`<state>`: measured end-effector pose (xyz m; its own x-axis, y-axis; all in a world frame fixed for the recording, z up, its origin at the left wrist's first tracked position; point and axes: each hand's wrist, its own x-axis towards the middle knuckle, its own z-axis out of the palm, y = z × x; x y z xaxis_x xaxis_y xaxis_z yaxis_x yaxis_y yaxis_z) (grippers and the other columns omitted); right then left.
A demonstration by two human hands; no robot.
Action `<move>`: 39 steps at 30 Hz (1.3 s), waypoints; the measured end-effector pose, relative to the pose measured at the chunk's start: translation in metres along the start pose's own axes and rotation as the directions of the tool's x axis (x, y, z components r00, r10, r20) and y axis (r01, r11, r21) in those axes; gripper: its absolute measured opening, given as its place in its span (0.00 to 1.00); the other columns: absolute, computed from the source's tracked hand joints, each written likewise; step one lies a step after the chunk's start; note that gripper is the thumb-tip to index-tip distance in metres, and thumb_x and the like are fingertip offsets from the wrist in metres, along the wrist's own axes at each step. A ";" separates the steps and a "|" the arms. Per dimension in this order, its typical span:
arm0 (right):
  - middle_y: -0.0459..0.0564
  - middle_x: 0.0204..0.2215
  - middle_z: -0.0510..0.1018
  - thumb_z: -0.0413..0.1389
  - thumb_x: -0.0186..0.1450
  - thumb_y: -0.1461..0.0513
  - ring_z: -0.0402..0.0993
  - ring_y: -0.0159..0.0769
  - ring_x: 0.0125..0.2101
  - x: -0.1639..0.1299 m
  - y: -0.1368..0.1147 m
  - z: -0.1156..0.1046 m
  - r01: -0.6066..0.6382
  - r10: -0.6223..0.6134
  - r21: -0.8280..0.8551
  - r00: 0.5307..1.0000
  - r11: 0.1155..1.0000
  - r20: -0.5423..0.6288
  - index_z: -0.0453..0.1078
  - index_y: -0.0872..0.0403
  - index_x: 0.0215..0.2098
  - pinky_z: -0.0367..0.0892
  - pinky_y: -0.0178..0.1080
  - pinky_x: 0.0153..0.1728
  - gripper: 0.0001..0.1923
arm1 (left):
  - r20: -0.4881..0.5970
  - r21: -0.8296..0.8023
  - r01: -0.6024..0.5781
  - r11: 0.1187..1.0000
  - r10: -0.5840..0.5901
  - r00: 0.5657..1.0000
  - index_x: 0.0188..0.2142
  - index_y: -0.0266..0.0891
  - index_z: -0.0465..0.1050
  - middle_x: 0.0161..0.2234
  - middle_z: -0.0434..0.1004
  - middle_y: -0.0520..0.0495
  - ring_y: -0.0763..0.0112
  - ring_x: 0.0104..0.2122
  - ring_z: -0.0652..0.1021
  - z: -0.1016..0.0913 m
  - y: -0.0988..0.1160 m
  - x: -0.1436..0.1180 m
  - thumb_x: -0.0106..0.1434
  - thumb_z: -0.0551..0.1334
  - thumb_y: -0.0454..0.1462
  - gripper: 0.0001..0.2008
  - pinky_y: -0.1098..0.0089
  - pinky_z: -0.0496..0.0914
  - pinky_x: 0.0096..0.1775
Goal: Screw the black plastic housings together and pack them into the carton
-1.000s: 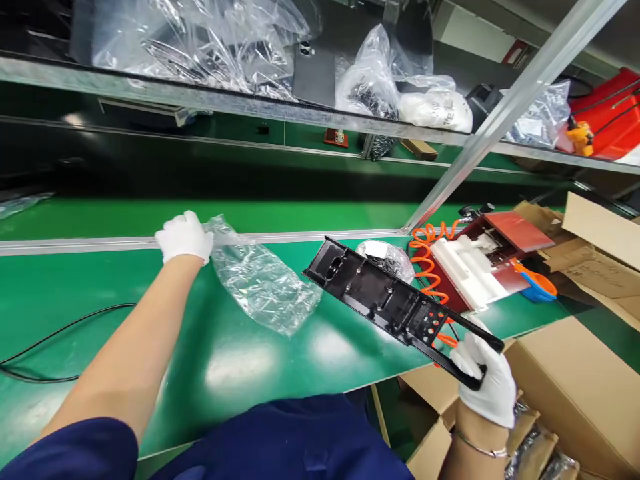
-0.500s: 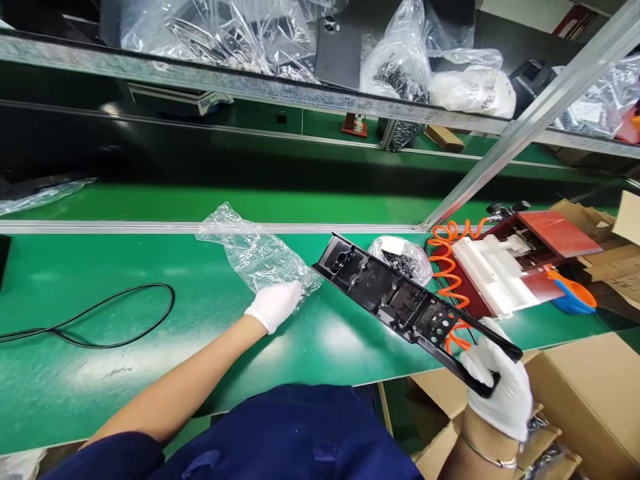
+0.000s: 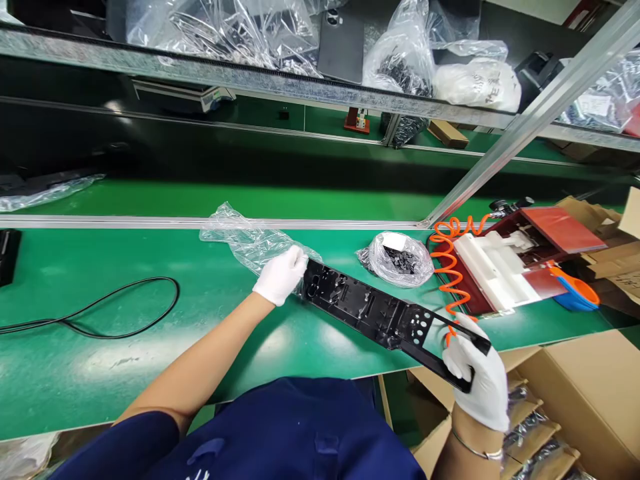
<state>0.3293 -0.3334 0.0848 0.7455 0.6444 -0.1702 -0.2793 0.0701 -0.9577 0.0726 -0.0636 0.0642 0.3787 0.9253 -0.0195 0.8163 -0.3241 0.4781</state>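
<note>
I see my right hand [image 3: 475,380] with fingers closed on the black plastic panel [image 3: 380,313] at its end overhanging the table [image 3: 150,360] edge. My left hand [image 3: 281,275] pinches the panel's far end at the clear bag [image 3: 245,237]. Bare table lies left of the panel.
</note>
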 end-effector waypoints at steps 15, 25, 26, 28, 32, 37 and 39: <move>0.36 0.14 0.48 0.62 0.56 0.58 0.41 0.21 0.14 0.006 0.011 0.011 -0.102 0.102 0.003 0.995 0.995 -0.011 0.65 0.53 0.52 0.41 0.31 0.17 0.27 | 0.095 0.136 -0.179 0.974 0.168 0.981 0.31 0.42 0.68 0.28 0.75 0.49 0.67 0.30 0.75 0.008 0.000 -0.009 0.68 0.51 0.41 0.12 0.70 0.60 0.31; 0.34 0.13 0.48 0.64 0.54 0.56 0.42 0.21 0.14 0.005 0.019 0.027 -0.093 0.095 0.051 0.995 0.994 -0.043 0.63 0.54 0.58 0.43 0.29 0.16 0.35 | 0.114 0.002 -0.335 0.942 0.332 0.936 0.26 0.41 0.64 0.23 0.68 0.53 0.71 0.25 0.70 0.010 0.012 -0.020 0.68 0.51 0.40 0.14 0.70 0.59 0.30; 0.34 0.13 0.48 0.64 0.55 0.56 0.42 0.20 0.14 0.005 0.021 0.028 -0.083 0.085 0.054 0.996 0.995 -0.033 0.63 0.54 0.58 0.44 0.29 0.16 0.34 | 0.132 -0.006 -0.354 0.935 0.352 0.927 0.26 0.41 0.64 0.22 0.67 0.53 0.71 0.25 0.69 0.010 0.015 -0.023 0.68 0.51 0.40 0.14 0.71 0.59 0.30; 0.34 0.13 0.50 0.63 0.57 0.57 0.44 0.20 0.14 0.004 0.023 0.033 -0.069 0.069 0.044 0.998 0.997 -0.002 0.63 0.54 0.57 0.45 0.28 0.16 0.32 | 0.150 -0.025 -0.398 0.917 0.397 0.905 0.25 0.40 0.64 0.22 0.68 0.53 0.72 0.24 0.69 0.012 0.023 -0.028 0.68 0.52 0.40 0.15 0.71 0.58 0.30; 0.35 0.14 0.52 0.63 0.57 0.57 0.46 0.20 0.14 0.000 0.027 0.048 -0.067 0.066 0.014 0.996 0.998 0.057 0.63 0.55 0.57 0.47 0.28 0.16 0.31 | 0.132 -0.030 -0.526 0.850 0.525 0.841 0.26 0.39 0.67 0.23 0.71 0.51 0.72 0.25 0.72 0.021 0.042 -0.044 0.69 0.51 0.39 0.16 0.71 0.60 0.30; 0.34 0.15 0.50 0.62 0.57 0.58 0.45 0.20 0.15 0.002 0.036 0.062 -0.102 0.098 0.088 0.994 0.991 0.047 0.62 0.53 0.57 0.47 0.28 0.16 0.31 | 0.207 0.037 -0.694 0.719 0.674 0.709 0.30 0.38 0.72 0.25 0.75 0.47 0.68 0.25 0.75 0.042 0.063 -0.069 0.69 0.52 0.38 0.14 0.70 0.61 0.25; 0.34 0.15 0.46 0.62 0.56 0.59 0.43 0.19 0.15 0.003 0.040 0.067 -0.116 0.116 0.163 0.993 0.980 0.013 0.62 0.53 0.58 0.46 0.27 0.16 0.32 | 0.224 0.036 -0.717 0.696 0.693 0.685 0.32 0.38 0.73 0.26 0.75 0.47 0.67 0.25 0.76 0.046 0.066 -0.072 0.68 0.53 0.37 0.12 0.70 0.62 0.25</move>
<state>0.2799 -0.2778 0.0610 0.7003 0.6579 -0.2772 -0.4591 0.1177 -0.8805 0.1195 -0.1610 0.0571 0.9232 0.3647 0.1211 0.3126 -0.8961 0.3152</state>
